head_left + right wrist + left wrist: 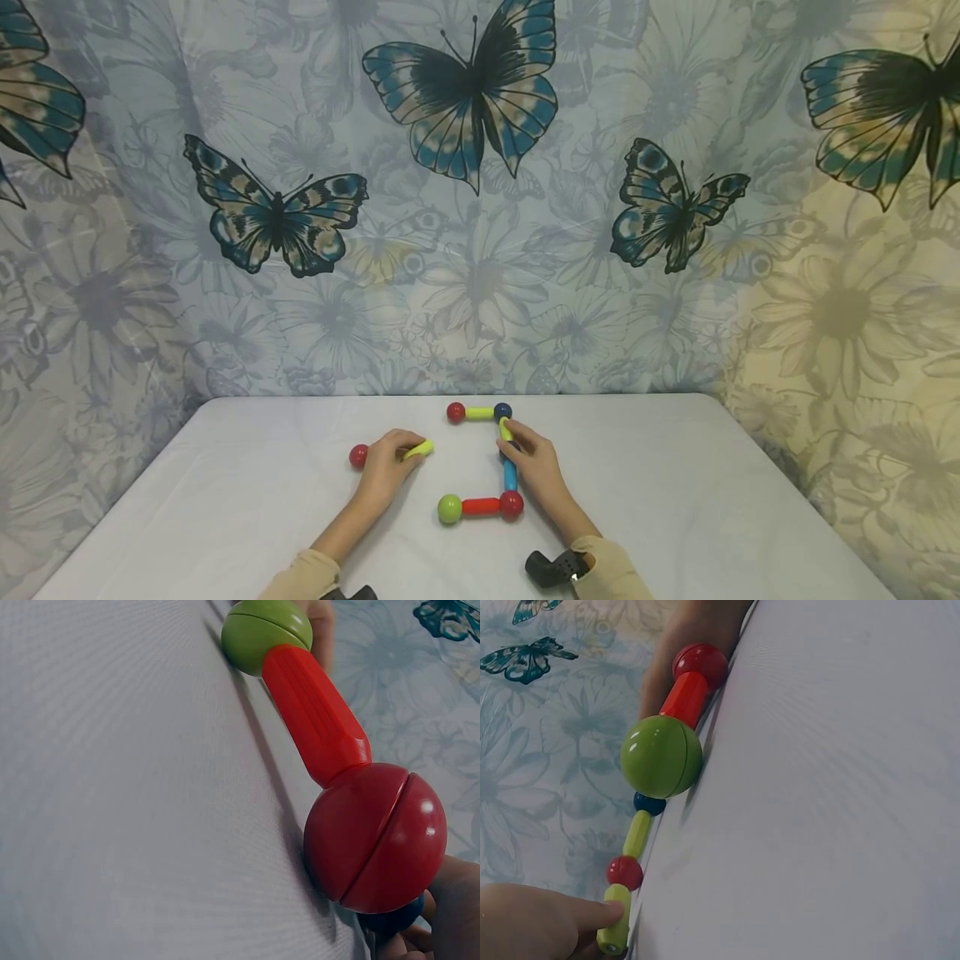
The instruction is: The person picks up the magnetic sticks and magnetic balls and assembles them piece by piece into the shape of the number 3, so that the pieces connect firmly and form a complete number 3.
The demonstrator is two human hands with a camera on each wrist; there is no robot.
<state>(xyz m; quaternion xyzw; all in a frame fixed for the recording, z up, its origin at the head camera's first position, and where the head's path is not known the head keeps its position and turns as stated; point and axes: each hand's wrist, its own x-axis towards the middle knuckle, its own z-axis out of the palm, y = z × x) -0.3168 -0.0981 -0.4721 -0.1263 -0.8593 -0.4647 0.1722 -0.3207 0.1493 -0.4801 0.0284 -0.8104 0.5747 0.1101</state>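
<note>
My left hand (390, 462) pinches a short yellow-green rod (419, 449) between thumb and fingers; in the left wrist view the rod (613, 922) shows its end. A loose red ball (359, 456) sits just left of that hand. My right hand (538, 464) grips a curved yellow rod (506, 430) in a chain of toy balls and rods, its fingers partly covering a dark blue ball. Above the held rod is another dark blue ball (502, 412), joined by a yellow rod (480, 413) to a red ball (456, 412).
Below the right hand, a blue rod (511, 476) leads to a red ball (512, 505), then a red rod (481, 507) and a green ball (450, 509). Everything lies on a white-covered table (637, 483) before a butterfly-print cloth backdrop (480, 275).
</note>
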